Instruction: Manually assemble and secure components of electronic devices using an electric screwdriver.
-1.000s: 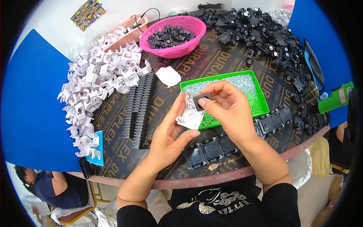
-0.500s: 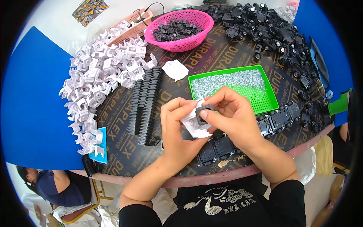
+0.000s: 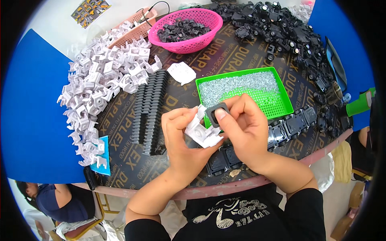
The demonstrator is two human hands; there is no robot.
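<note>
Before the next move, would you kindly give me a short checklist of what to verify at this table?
1. White plastic bracket secure in the left hand: ok, held between thumb and fingers.
2. Black square frame secure in the right hand: ok, pinched with the thumb over its face.
3. Frame and bracket apart: cannot tell; their edges overlap in this view.
4. Green tray stocked: ok, small silvery metal pieces lie in it.
5. Row of black units fully visible: not ok, the right hand hides part.
</note>
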